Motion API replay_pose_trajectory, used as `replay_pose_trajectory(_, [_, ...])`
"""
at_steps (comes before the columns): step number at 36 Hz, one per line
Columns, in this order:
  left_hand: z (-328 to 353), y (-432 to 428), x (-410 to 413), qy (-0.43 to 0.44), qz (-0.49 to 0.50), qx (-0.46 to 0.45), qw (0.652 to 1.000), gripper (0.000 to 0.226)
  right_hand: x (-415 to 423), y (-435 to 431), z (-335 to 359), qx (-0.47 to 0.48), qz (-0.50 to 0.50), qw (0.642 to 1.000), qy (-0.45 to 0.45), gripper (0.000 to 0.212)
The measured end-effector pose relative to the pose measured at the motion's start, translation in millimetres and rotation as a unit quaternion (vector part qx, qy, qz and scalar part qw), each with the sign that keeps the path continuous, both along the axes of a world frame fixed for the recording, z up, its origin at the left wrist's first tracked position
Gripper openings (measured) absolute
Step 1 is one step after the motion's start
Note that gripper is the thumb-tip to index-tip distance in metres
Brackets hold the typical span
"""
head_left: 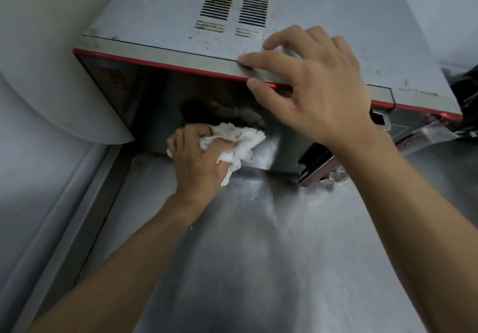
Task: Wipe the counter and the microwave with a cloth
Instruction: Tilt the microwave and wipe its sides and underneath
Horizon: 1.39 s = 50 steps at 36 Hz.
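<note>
cloth: white, crumpled cloth [234,140], bunched in the left hand [198,155] and pressed to the lower part of the door glass [155,105]. Loose ends spill out right of the knuckles and hang toward the counter.
left hand: fingers curled tight round the cloth, back of hand to camera. Sits low on the door, just above the counter.
right hand: the right hand [313,86] is above and right of the left hand. Fingers spread, only lightly bent, fingertips lying on the microwave's top front edge, thumb down over the red trim. Grips nothing.
microwave: the microwave [160,17] is straight ahead of both hands. Silver top, red trim along the front edge, dark reflective door. Top is specked and stained.
vents: two slotted banks of vents [235,4] on the top, beyond the right fingertips, with grime round the slots.
control panel: dark control panel [411,128] just right of the right wrist, crumpled clear film at its right end.
counter: stainless counter [232,255] under both forearms, with dull streaks and a few pale specks near the left wrist.
dark piece: dark piece [318,167] with a red edge under the right wrist, at the microwave's base. Cannot tell what it is.
white curved body: white curved body [64,94] left of the left hand, up against the microwave's left side. Not identifiable.
black object: black object [465,84] far right of the right hand, cut off by the frame.
</note>
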State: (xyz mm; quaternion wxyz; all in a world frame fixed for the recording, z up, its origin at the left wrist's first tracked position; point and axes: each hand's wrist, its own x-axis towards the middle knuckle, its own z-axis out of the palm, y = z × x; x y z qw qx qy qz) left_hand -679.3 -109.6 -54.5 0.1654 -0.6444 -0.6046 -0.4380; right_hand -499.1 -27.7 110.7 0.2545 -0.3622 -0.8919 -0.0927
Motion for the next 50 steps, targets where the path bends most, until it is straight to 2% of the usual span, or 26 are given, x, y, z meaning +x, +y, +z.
replay_pose_trajectory(3, [-32.3, -10.8, 0.0, -0.014, -0.007, -0.098, 0.995, 0.015, 0.5, 0.6, 0.8, -0.003, 0.003, 1.0, -0.002, 0.042])
replay_pose_trajectory(6, [-32.9, -14.0, -0.4, -0.046, 0.027, -0.14, 0.989, 0.032, 0.2, 0.7, 0.4, -0.008, 0.003, 1.0, 0.0, 0.042])
replay_pose_trajectory(8, [-16.3, -11.8, -1.3, -0.083, 0.052, -0.12, 0.988, 0.035, 0.2, 0.7, 0.0, -0.006, 0.002, 1.0, 0.003, 0.042])
replay_pose_trajectory(11, [12.1, -4.9, -14.3, -0.094, 0.074, -0.01, 0.993, 0.022, -0.1, 0.8, -0.5, -0.005, 0.001, 1.0, 0.003, 0.043])
replay_pose_trajectory(14, [19.4, -0.5, -26.8, -0.1, 0.077, 0.039, 0.991, 0.029, -0.2, 1.5, -0.9, -0.005, 0.001, 1.0, 0.0, 0.044])
replay_pose_trajectory(20, [-23.0, -15.9, -29.3, -0.141, 0.087, -0.103, 0.981, 0.021, -0.3, -0.2, 0.6, -0.007, 0.001, 1.0, 0.002, 0.042])
replay_pose_trajectory(24, [8.7, -12.9, -40.9, -0.177, 0.098, -0.023, 0.979, 0.022, -0.5, 0.3, 0.0, -0.007, 0.0, 1.0, 0.001, 0.042])
replay_pose_trajectory(27, [25.3, -5.4, -54.8, -0.162, 0.109, 0.045, 0.98, 0.026, 0.0, 0.7, 0.0, -0.01, 0.004, 1.0, 0.001, 0.043])
replay_pose_trajectory(29, [17.2, -5.5, -56.6, -0.151, 0.103, 0.032, 0.983, 0.026, 0.3, 1.0, -0.1, -0.011, 0.006, 1.0, -0.002, 0.044])
replay_pose_trajectory(34, [-26.0, -21.8, -51.6, -0.132, 0.104, -0.097, 0.981, 0.025, 1.2, 0.3, 0.1, -0.012, 0.009, 1.0, 0.002, 0.043])
replay_pose_trajectory(36, [-29.2, -26.2, -53.5, -0.14, 0.113, -0.118, 0.977, 0.024, 0.7, 0.2, -0.2, -0.012, 0.011, 1.0, 0.003, 0.042])
replay_pose_trajectory(39, [-14.3, -25.5, -61.4, -0.159, 0.113, -0.083, 0.977, 0.018, 0.7, 0.3, -0.5, -0.009, 0.01, 1.0, 0.008, 0.042])
replay_pose_trajectory(44, [21.5, -10.6, -77.6, -0.171, 0.134, 0.034, 0.975, 0.024, 1.7, 1.2, -0.8, -0.01, 0.011, 1.0, 0.001, 0.045])
replay_pose_trajectory(46, [13.9, -11.3, -71.9, -0.173, 0.133, 0.016, 0.976, 0.024, 1.4, 0.7, -0.5, -0.01, 0.011, 1.0, 0.003, 0.045])
replay_pose_trajectory(50, [-15.1, -21.8, -48.7, -0.178, 0.108, -0.078, 0.975, 0.026, 0.9, 0.0, -0.1, -0.01, 0.01, 1.0, 0.004, 0.045])
